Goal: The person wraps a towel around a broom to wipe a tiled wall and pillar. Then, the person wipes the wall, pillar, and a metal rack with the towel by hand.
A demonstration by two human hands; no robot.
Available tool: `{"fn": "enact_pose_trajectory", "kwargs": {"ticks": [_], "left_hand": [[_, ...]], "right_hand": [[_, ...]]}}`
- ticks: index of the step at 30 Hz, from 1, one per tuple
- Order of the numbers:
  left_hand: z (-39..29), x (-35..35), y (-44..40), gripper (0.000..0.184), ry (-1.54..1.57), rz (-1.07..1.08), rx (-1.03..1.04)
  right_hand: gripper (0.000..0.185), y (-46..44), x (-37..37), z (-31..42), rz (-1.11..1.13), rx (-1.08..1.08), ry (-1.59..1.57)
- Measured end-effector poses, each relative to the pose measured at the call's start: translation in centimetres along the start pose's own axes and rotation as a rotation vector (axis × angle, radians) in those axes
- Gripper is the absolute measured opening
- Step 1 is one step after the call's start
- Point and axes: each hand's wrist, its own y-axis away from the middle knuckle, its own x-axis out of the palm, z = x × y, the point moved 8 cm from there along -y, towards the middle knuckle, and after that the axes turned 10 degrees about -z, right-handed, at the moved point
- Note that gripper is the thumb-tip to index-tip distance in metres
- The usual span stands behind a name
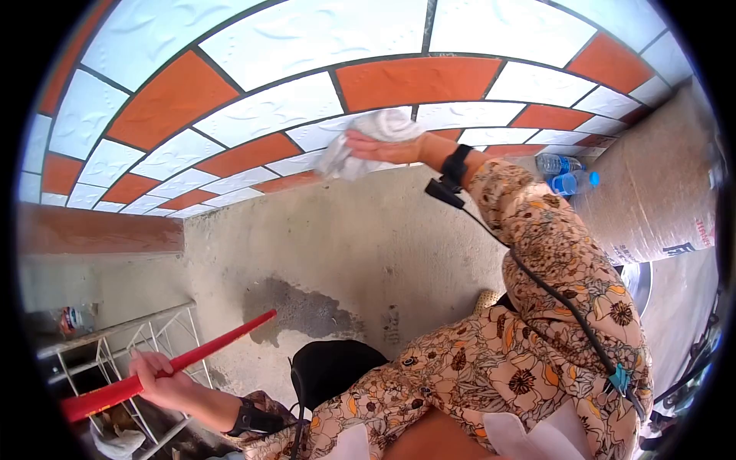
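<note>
My right hand (383, 148), palm flat, is on a white cloth (392, 123) in front of the lower rows of the tiled wall (414, 80). The cloth bunches above the hand and hangs down past its fingertips, and it looks pressed to the tiles. At the lower left, my left hand (159, 381) is wrapped around a long red pole (222, 339). The pole slants up to the right, with one end over the floor and the other running out of view at the left. Dark straps sit on both wrists.
A metal rack (149, 337) stands at the left, beside the pole. Plastic bottles with blue caps (563, 182) lie at the right, next to a large wrapped bundle (652, 192). A dark wet patch (299, 310) marks the concrete floor (345, 238).
</note>
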Motion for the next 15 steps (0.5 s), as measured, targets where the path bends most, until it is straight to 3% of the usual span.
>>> {"fn": "enact_pose_trajectory", "kwargs": {"ticks": [3,4,7,9,11,15], "left_hand": [[0.9,2.5,1.7,0.022,0.058,0.079,-0.064],[1.6,3.2,2.2,0.023,0.069,0.112,-0.084],[3.4,5.2,4.1,0.024,0.107,0.115,-0.179],[4.8,6.3,4.8,0.025,0.13,0.089,-0.214],[5.9,7.4,5.1,0.026,0.153,0.104,-0.232],[5.9,8.9,5.7,0.028,0.146,0.108,-0.232]], "right_hand": [[0.053,13.5,-6.7,-2.5,-0.127,-0.05,0.091],[0.061,16.9,-10.4,-1.7,-0.247,-0.032,0.408],[0.051,24.4,-18.1,-2.1,-0.328,0.276,0.83],[0.052,23.2,-21.4,0.4,-0.503,0.313,0.876],[0.057,19.6,-21.4,2.1,-0.677,0.214,0.855],[0.046,6.9,-14.5,4.0,-0.802,-0.043,0.636]]}}
